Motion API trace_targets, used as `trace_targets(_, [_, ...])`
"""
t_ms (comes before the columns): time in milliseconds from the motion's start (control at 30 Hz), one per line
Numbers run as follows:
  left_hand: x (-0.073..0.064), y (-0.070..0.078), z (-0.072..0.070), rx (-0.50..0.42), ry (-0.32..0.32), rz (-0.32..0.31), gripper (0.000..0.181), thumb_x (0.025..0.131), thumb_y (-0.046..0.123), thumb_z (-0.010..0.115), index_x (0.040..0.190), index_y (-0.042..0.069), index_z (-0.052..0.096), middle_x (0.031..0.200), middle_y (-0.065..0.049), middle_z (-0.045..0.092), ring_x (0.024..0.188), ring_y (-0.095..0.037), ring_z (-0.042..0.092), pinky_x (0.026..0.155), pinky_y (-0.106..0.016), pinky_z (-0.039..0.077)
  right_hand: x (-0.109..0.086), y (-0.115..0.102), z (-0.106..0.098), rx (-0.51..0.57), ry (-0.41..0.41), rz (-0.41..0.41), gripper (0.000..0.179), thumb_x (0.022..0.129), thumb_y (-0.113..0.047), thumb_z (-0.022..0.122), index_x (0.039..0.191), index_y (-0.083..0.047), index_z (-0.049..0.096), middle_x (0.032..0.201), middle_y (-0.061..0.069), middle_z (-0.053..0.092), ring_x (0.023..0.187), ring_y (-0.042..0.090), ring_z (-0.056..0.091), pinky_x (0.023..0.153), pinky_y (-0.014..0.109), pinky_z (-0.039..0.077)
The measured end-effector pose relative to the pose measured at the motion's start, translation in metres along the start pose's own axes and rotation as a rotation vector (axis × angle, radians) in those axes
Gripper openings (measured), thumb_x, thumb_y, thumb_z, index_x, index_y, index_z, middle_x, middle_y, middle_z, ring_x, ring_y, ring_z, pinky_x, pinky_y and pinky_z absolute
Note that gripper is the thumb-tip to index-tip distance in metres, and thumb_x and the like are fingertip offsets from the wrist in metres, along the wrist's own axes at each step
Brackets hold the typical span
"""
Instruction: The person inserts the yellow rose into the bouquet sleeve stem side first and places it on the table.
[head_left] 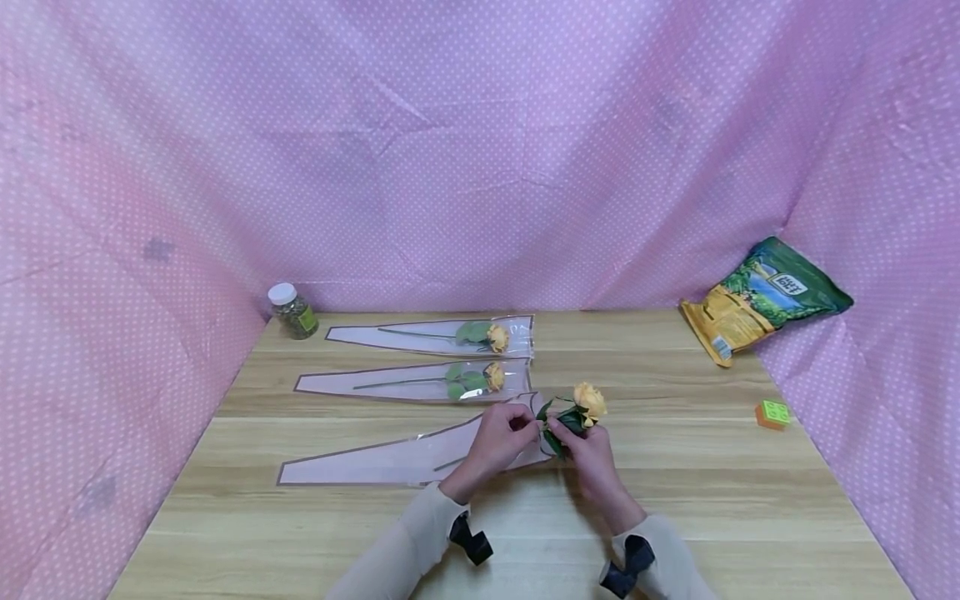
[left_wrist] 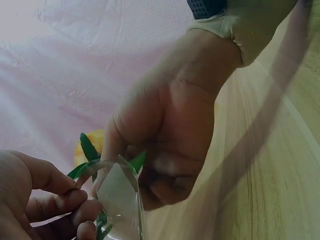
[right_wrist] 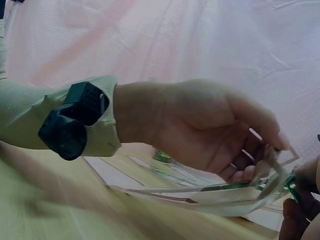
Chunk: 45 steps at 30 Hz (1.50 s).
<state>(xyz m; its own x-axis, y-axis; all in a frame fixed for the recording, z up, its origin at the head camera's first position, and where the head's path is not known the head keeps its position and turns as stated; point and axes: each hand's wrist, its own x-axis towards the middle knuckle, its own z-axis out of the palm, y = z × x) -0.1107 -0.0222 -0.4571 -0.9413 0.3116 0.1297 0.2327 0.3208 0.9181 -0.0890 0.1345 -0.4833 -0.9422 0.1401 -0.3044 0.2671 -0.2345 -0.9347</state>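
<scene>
A yellow artificial rose [head_left: 590, 400] with green leaves sticks out of the wide end of a clear flower sleeve [head_left: 352, 461] edged in dark brown. Part of its stem [head_left: 448, 464] shows inside the sleeve. My left hand [head_left: 501, 437] pinches the sleeve's rim, plainest in the left wrist view, where thumb and finger meet on the clear edge. Just below the bloom, my right hand [head_left: 594, 465] holds the rose among its leaves [head_left: 572, 419]. In the right wrist view this hand [right_wrist: 304, 200] is partly cut off, with green between its fingers.
Beyond my hands lie two more sleeves, a nearer one [head_left: 322, 383] and a farther one [head_left: 352, 334], each with a yellow rose inside. A white-lidded jar [head_left: 294, 312] stands at back left. A green and yellow bag [head_left: 765, 300] and toy bricks [head_left: 772, 414] are on the right.
</scene>
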Motion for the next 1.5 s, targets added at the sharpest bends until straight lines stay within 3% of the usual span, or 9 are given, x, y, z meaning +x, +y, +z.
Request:
trace_targets(567, [-0.001, 0.002, -0.002, -0.018, 0.016, 0.023, 0.016, 0.087, 0.007, 0.066, 0.073, 0.001, 0.071, 0.067, -0.009, 0.063, 0.059, 0.002, 0.043, 0.055, -0.015, 0.034, -0.001, 0.010, 0.011, 0.012, -0.031, -0.012, 0.027, 0.093, -0.009, 0.068, 0.115, 0.006, 0.062, 0.090, -0.009, 0.071, 0.085, 0.001, 0.065, 0.077, 0.018, 0.054])
trace_targets(1033, [-0.001, 0.001, -0.005, -0.016, -0.008, -0.001, 0.015, 0.089, 0.010, 0.067, 0.080, 0.001, 0.074, 0.073, -0.010, 0.066, 0.063, -0.001, 0.047, 0.057, -0.016, 0.038, 0.002, 0.013, 0.010, 0.023, -0.009, -0.010, 0.018, 0.092, -0.008, 0.069, 0.108, 0.000, 0.067, 0.087, -0.013, 0.070, 0.086, 0.000, 0.065, 0.080, 0.017, 0.054])
trace_targets(1200, [0.001, 0.003, -0.017, -0.027, 0.017, 0.012, 0.015, 0.090, 0.011, 0.067, 0.082, -0.001, 0.074, 0.074, -0.012, 0.066, 0.065, -0.001, 0.048, 0.059, -0.017, 0.040, 0.003, 0.011, 0.009, 0.018, 0.019, -0.007, 0.010, 0.091, -0.007, 0.069, 0.101, -0.006, 0.068, 0.085, -0.014, 0.068, 0.086, -0.001, 0.062, 0.080, 0.016, 0.051])
trace_targets(1333, [0.004, 0.006, -0.034, 0.011, 0.032, 0.047, 0.013, 0.090, 0.012, 0.066, 0.086, 0.002, 0.074, 0.079, -0.012, 0.070, 0.068, -0.005, 0.055, 0.062, -0.018, 0.044, 0.003, 0.009, 0.008, 0.002, 0.031, -0.008, 0.015, 0.092, -0.009, 0.069, 0.106, -0.003, 0.069, 0.088, -0.014, 0.069, 0.088, -0.002, 0.062, 0.082, 0.014, 0.050])
trace_targets(1433, [0.005, 0.005, -0.048, 0.086, 0.006, 0.070, 0.017, 0.089, 0.018, 0.070, 0.097, 0.004, 0.073, 0.092, -0.012, 0.073, 0.082, -0.014, 0.063, 0.074, -0.027, 0.053, 0.003, 0.008, 0.006, -0.012, 0.035, -0.009, 0.021, 0.092, -0.012, 0.071, 0.109, -0.002, 0.068, 0.091, -0.014, 0.068, 0.091, -0.003, 0.061, 0.083, 0.013, 0.049])
trace_targets(1500, [0.005, 0.004, -0.055, 0.152, -0.041, 0.083, 0.032, 0.087, 0.024, 0.074, 0.111, 0.004, 0.070, 0.106, -0.015, 0.072, 0.096, -0.024, 0.067, 0.085, -0.037, 0.056, 0.004, 0.008, 0.005, -0.009, 0.040, -0.011, 0.021, 0.091, -0.013, 0.072, 0.109, -0.003, 0.068, 0.092, -0.013, 0.068, 0.091, -0.002, 0.060, 0.083, 0.014, 0.050])
